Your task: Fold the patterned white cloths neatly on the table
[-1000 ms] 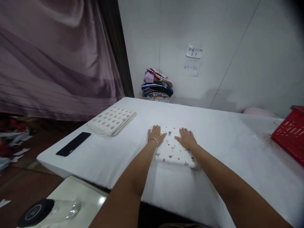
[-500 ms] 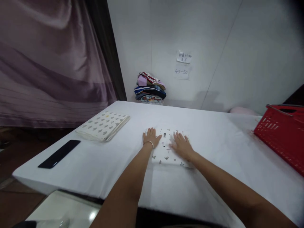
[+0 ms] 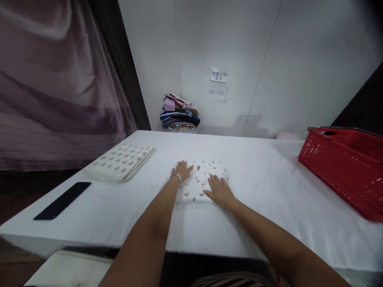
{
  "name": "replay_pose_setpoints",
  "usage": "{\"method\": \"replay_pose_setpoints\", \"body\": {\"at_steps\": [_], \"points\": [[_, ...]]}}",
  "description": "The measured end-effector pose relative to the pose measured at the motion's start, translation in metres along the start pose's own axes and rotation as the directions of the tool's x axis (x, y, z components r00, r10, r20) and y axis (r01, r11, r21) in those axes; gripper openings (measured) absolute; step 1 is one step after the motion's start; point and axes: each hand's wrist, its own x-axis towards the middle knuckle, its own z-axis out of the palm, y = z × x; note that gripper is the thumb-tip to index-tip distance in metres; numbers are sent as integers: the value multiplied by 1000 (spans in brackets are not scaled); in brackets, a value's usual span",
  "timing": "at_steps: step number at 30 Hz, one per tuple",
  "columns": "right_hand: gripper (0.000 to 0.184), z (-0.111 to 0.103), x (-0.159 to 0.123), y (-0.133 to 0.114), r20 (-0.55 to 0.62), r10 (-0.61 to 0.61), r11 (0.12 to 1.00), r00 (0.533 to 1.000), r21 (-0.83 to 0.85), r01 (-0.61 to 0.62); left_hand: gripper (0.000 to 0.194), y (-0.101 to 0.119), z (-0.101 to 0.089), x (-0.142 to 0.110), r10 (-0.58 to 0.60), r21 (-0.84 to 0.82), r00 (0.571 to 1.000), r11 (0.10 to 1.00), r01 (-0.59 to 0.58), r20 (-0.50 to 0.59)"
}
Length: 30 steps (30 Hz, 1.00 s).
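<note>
A folded white cloth (image 3: 197, 185) with small grey and dark prints lies flat on the white-covered table (image 3: 263, 175) in front of me. My left hand (image 3: 181, 170) rests flat on the cloth's left edge, fingers spread, a bracelet at the wrist. Over the cloth's near right part lies my right hand (image 3: 220, 191), palm down with its fingers apart. Neither hand grips anything. Further left on the table is another folded cloth (image 3: 119, 161), cream with grey cloud-like shapes and one yellow one.
A flat dark slab (image 3: 62, 200) lies near the table's left edge. At the right stands a red plastic basket (image 3: 344, 167). Behind the table is a stack of folded fabrics (image 3: 179, 115) by the wall. A pale surface (image 3: 72, 269) sits lower, at the front left.
My right hand has slid from the cloth's far right part toward its near side. My left hand stays at the left edge. The view has turned right, showing more of the red basket.
</note>
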Motion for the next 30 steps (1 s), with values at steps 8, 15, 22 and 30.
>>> {"method": "replay_pose_setpoints", "body": {"at_steps": [8, 15, 22, 30], "points": [[57, -7, 11, 19, -102, 34, 987, 994, 161, -18, 72, -14, 14, -75, 49, 96, 997, 994, -44, -55], [38, -31, 40, 67, -270, 470, 876, 841, 263, -405, 69, -18, 29, -91, 28, 81, 996, 996, -22, -82], [30, -24, 62, 74, -174, 603, 778, 779, 343, -526, 69, -20, 31, -87, 39, 52, 994, 998, -34, -98], [18, -21, 72, 80, -127, 645, 724, 753, 418, -550, 66, -19, 31, -89, 40, 9, 993, 999, -39, -111]]}}
